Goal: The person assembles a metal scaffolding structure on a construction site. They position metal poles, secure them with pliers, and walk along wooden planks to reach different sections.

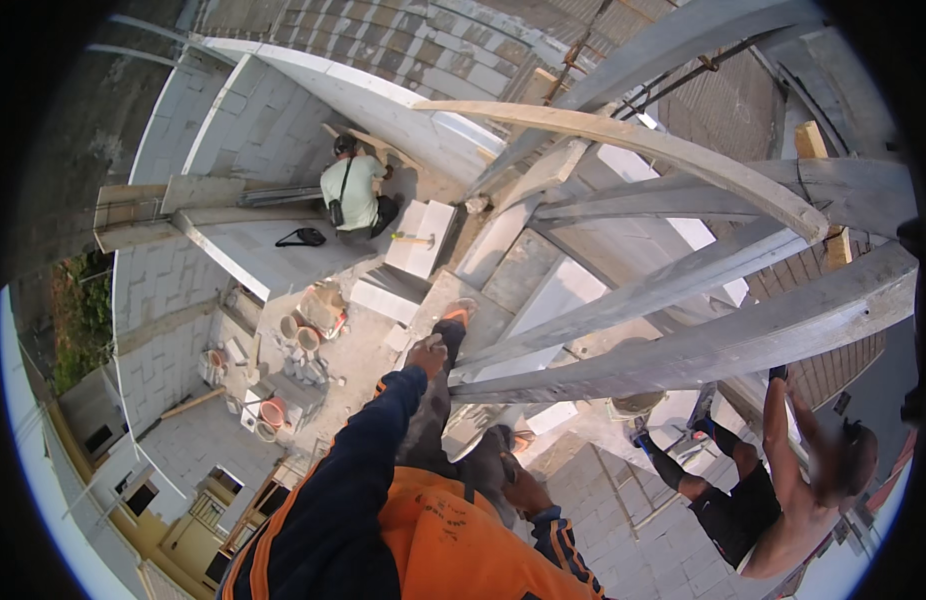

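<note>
My left hand [426, 355] rests at my bent knee, its fingers curled closed. Whether something small is inside them I cannot make out. Beyond it, my foot in an orange sandal [463, 308] stands on a narrow ledge [488, 325]. Lower down, my right hand [526, 492] is beside my other leg, against dark trousers. Its fingers are partly hidden, and a dark patch lies by them. Nearest to both hands is a long grey beam [683, 350], its lower end close to my left knee.
Further grey beams [633, 285] and a curved wooden plank [643, 140] cross the right side. A shirtless co-worker [773, 500] is at lower right. Another person in a pale shirt [353, 190] crouches below near white blocks [421, 235]. Buckets [308, 338] and rubble lie far down left.
</note>
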Motion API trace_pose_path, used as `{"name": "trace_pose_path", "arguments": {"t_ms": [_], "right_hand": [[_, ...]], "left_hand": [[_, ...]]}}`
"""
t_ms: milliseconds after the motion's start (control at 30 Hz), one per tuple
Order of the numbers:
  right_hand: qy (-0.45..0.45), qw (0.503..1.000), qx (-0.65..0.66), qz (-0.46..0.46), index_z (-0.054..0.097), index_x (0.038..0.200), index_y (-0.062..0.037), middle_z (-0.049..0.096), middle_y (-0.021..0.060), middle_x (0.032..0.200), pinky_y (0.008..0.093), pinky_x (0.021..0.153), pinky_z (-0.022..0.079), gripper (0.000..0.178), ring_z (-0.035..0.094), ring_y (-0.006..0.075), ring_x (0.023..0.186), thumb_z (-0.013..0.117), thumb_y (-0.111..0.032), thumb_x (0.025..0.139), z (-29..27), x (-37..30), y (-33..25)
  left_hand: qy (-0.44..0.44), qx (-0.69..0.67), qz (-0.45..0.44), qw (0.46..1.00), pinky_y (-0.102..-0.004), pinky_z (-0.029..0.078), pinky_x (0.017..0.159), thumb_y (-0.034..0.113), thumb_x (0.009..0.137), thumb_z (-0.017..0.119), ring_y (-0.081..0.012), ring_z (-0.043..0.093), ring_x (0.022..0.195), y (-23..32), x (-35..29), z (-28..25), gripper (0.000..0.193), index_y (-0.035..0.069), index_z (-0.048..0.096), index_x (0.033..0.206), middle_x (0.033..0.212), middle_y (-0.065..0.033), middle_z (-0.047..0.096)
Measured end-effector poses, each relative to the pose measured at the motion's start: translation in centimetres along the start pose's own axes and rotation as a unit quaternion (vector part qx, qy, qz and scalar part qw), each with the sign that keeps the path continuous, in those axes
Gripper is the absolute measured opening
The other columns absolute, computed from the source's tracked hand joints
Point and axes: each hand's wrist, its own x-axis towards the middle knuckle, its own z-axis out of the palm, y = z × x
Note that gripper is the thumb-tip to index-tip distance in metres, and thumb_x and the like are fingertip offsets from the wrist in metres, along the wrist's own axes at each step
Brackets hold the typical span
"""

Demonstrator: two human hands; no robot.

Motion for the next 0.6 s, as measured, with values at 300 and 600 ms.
{"name": "trace_pose_path", "arguments": {"t_ms": [300,600], "right_hand": [[-0.049,0.993,0.08,-0.076,0.042,0.141,-0.0032,0.068,0.0179,0.109,0.0396,0.092,0.048,0.057,0.064,0.0332,0.104,0.056,-0.015,0.088,-1.2,3.6,-9.7],[-0.071,0.986,0.138,-0.058,0.038,0.142,-0.004,0.067,0.011,0.111,0.0352,0.092,0.047,0.058,0.062,0.023,0.103,0.06,-0.01,0.088,-1.4,5.5,-12.8]], "left_hand": [[0.027,-0.047,0.039,0.998,-0.0284,0.053,0.067,0.021,0.09,0.058,-0.0131,0.063,0.069,-1.7,-5.4,-0.6,0.038,0.001,0.064,0.122,0.089,-0.0095,0.071],[0.044,-0.109,0.037,0.992,-0.0282,0.052,0.069,0.02,0.091,0.059,-0.0133,0.064,0.072,-2.0,-4.6,-0.4,0.037,0.0,0.063,0.122,0.087,-0.0089,0.07]]}}
